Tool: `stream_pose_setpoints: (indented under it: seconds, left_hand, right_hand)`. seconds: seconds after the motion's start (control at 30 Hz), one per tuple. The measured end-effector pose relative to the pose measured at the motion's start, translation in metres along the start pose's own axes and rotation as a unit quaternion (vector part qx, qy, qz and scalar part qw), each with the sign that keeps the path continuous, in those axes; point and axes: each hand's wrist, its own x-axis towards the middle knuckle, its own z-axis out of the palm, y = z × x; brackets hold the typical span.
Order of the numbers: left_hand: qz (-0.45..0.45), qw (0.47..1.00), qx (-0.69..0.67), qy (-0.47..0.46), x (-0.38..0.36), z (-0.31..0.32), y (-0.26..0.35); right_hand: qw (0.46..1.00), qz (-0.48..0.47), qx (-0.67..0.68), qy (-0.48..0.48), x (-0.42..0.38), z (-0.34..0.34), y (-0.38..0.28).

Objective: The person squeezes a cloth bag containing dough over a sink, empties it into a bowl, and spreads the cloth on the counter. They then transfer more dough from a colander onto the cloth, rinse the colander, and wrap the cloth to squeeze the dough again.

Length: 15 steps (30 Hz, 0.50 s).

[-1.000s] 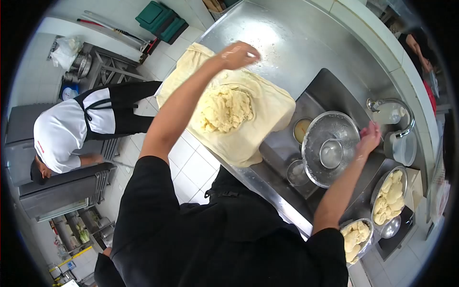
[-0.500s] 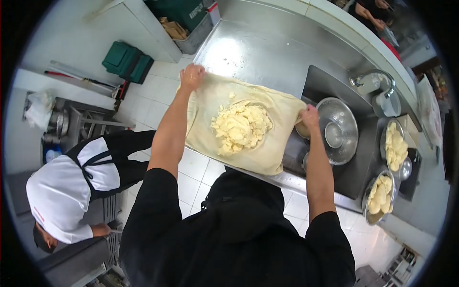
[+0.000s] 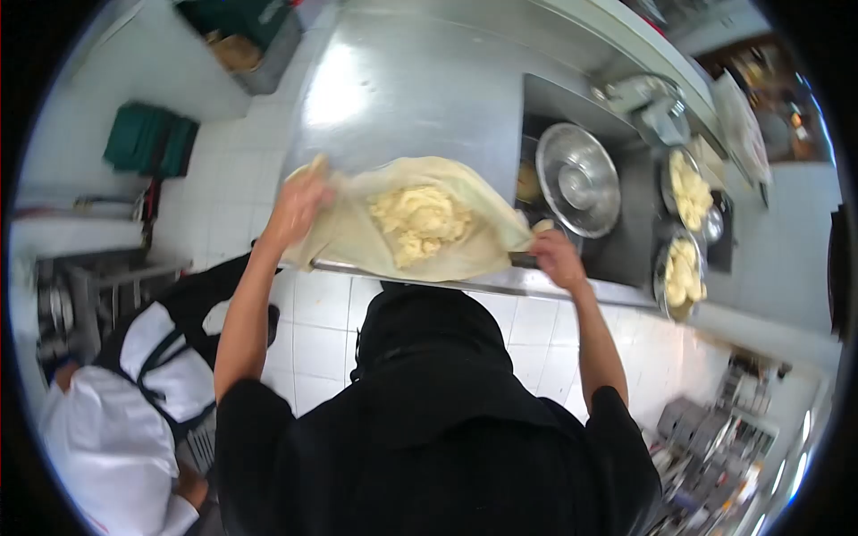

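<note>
A pale cloth [image 3: 483, 257] lies at the front edge of the steel counter, with a heap of crumbly pale yellow dough-like mass [image 3: 420, 219] on its middle. My left hand [image 3: 304, 204], blurred by motion, is closed on the cloth's left corner. At the right corner, beside the sink, my right hand [image 3: 558, 257] grips the same cloth with its fingers pressed together. The far edge of the cloth is raised and curved between my hands, and folds lean in around the heap.
Right of the counter [image 3: 402, 98], the sink [image 3: 626, 255] holds a large metal bowl [image 3: 579, 179]. Two bowls of pale yellow pieces [image 3: 690, 189] [image 3: 683, 272] stand beyond it, near a faucet [image 3: 639, 89]. A person in white [image 3: 112, 429] is at the lower left.
Both hands have moved nearer my body with the cloth's corners, and the cloth has gone from spread flat to partly gathered. My view has shifted, and the person in white appears lower.
</note>
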Motion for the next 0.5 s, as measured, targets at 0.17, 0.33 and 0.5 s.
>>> stream_pose_setpoints:
  seconds: [0.17, 0.33, 0.5]
  left_hand:
    - [-0.153, 0.968, 0.12, -0.161, -0.059, 0.012, 0.069]
    - [-0.134, 0.978, 0.12, -0.105, -0.07, 0.03, 0.05]
    - [-0.135, 0.979, 0.141, -0.05, -0.048, 0.041, 0.046]
  right_hand:
    - [0.992, 0.099, -0.071, -0.01, -0.03, 0.076, -0.023]
    - [0.984, 0.117, -0.037, 0.13, -0.013, 0.097, -0.007]
    - [0.933, 0.145, 0.126, 0.304, 0.029, 0.061, -0.028]
